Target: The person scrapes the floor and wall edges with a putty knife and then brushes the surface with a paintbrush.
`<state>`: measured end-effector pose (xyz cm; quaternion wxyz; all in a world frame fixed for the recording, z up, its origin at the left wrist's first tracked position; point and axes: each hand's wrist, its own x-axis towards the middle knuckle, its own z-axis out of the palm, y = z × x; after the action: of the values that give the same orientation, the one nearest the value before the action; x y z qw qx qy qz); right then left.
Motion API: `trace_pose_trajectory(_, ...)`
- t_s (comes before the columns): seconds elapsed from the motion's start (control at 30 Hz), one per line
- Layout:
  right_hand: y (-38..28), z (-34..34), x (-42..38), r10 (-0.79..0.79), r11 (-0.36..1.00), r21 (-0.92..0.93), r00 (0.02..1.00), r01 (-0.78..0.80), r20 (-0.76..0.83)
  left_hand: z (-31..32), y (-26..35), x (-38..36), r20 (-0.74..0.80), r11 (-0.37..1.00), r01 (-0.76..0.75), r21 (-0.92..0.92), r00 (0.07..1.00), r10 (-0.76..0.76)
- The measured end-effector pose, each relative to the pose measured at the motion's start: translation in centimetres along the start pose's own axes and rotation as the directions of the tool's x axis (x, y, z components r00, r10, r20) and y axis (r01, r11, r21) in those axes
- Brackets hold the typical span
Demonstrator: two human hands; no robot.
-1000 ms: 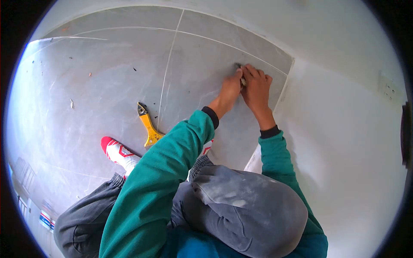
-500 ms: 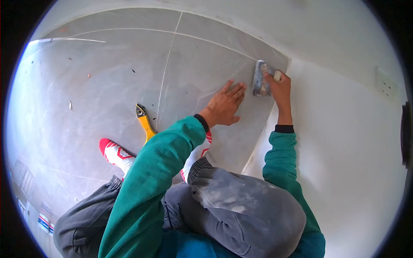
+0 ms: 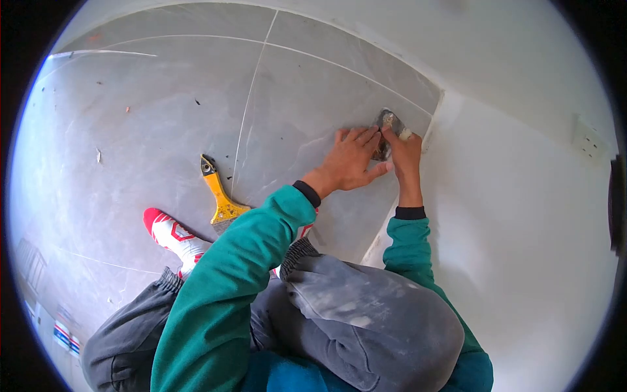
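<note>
Grey tiled floor [image 3: 150, 144] meets a white wall [image 3: 516, 189]; near the wall, the right hand [image 3: 406, 155] grips a smeared scraper [image 3: 388, 120], which the left hand [image 3: 351, 159], loosely spread, seems to touch.

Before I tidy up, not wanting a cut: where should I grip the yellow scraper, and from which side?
Probably its narrow yellow handle, from the person's left: its wide blade lies by the left sleeve, while the handle points away.
</note>
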<state>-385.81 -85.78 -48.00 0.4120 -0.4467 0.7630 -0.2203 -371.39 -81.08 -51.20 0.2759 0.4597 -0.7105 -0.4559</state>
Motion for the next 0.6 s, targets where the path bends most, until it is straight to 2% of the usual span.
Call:
trace_pose_trajectory(0.13, -1.3, 0.3, 0.9, -0.105, 0.98, -0.167, 0.994, 0.107, 0.02, -0.4, -0.1, 0.3, 0.029, 0.996, 0.047, -0.076, 0.999, -0.044)
trace_pose_trajectory(0.23, -0.9, 0.0, 1.0, -0.105, 0.969, -0.221, 0.994, 0.111, 0.04, -0.6, -0.2, 0.4, 0.064, 0.996, 0.051, -0.073, 0.997, -0.047)
trace_pose_trajectory(0.27, -0.6, 0.4, 1.3, -0.109, 0.969, -0.218, 0.993, 0.118, 0.053, -0.9, -0.5, 0.4, 0.083, 0.997, 0.034, -0.073, 0.996, -0.028)
trace_pose_trajectory(0.33, -0.2, 0.9, 1.0, -0.18, 0.982, -0.067, 0.983, 0.176, -0.046, -0.9, -0.8, 0.4, 0.035, 0.997, 0.031, -0.071, 0.999, -0.028)
trace_pose_trajectory(0.37, 0.1, 0.6, 1.3, -0.168, 0.984, -0.072, 0.984, 0.164, -0.054, -0.4, -0.7, 0.4, 0.003, 0.996, 0.015, -0.083, 1.0, -0.015)
trace_pose_trajectory(0.43, -1.6, 0.3, 1.8, -0.132, 0.962, -0.239, 0.991, 0.135, 0.025, -0.8, -0.1, 0.7, 0.028, 0.991, 0.046, -0.125, 0.999, -0.043)
trace_pose_trajectory(0.5, -1.3, 0.0, 1.1, -0.106, 0.963, -0.246, 0.994, 0.105, 0.011, -1.1, -0.3, 0.8, 0.027, 0.986, 0.092, -0.136, 0.996, -0.089)
trace_pose_trajectory(0.6, -1.5, 0.8, 1.6, -0.091, 0.966, -0.242, 0.995, 0.095, 0.027, -0.8, -0.9, 0.6, -0.019, 0.994, 0.018, -0.105, 1.0, -0.02)
